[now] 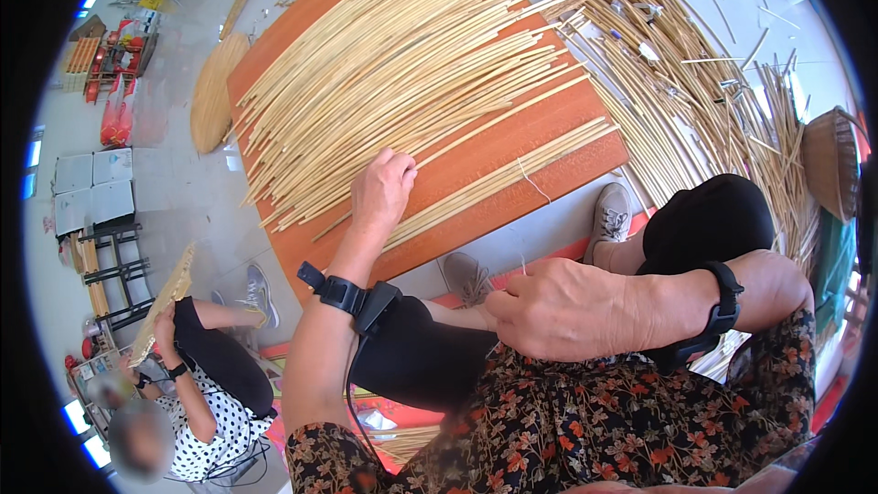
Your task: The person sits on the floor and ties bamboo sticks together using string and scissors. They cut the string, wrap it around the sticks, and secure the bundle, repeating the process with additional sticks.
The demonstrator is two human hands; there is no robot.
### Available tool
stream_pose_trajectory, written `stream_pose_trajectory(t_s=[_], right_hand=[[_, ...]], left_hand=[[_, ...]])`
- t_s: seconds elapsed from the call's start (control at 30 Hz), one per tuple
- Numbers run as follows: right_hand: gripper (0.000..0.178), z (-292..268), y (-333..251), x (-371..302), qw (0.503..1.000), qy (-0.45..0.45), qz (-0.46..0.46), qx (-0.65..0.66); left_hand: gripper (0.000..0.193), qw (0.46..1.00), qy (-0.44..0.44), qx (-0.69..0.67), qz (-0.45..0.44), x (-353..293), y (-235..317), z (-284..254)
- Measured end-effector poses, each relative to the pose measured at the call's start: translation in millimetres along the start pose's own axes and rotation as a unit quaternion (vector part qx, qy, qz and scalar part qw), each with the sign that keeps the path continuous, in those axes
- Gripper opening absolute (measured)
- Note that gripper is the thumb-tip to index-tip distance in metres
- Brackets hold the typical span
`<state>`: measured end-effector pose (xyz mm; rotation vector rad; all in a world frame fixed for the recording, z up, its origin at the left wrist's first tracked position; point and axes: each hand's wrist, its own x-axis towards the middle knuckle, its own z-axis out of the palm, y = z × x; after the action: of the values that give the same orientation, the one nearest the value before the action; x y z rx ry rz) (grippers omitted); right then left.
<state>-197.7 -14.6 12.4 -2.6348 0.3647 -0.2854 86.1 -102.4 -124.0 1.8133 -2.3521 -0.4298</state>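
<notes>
Many thin pale sticks (393,64), bamboo-like, lie side by side across a reddish-brown board (476,169). My left hand (382,187) is closed at the near edge of this layer, its fingertips on one stick that shows on both sides of the hand. Closer to me, a narrow group of sticks (457,210) lies apart, with a thin white thread (534,181) across it. My right hand (567,306) is held above my lap, finger and thumb pinched together. A short bit of fine thread (523,263) sticks up from that pinch.
Loose sticks (677,82) cover the floor on the right, beside a woven basket (830,165). A flat straw-coloured oval piece (218,91) lies left of the board. At lower left, another person (197,412) sits holding a woven piece (165,302). My knees and shoes are by the board's near edge.
</notes>
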Motion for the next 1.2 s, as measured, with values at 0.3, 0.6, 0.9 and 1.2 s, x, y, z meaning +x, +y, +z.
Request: stream_pose_trajectory(t_s=[0.3,0.6,0.9,1.2], right_hand=[[0.016,-8,-3,6,1.000,0.004,-0.014,-0.002],[0.016,-4,0,10,1.000,0.007,-0.010,-0.002],[0.016,-7,0,11,1.000,-0.016,-0.007,-0.019],[0.015,-11,2,12,0.998,0.043,0.048,-0.019]], left_hand=[[0.013,0.993,0.108,0.033,0.013,22,-15,-6],[0.008,0.971,0.175,0.106,0.119,32,-16,-18],[0.013,0.993,-0.008,0.079,0.092,22,25,6],[0.008,0.989,-0.022,0.145,0.026,28,22,-47]])
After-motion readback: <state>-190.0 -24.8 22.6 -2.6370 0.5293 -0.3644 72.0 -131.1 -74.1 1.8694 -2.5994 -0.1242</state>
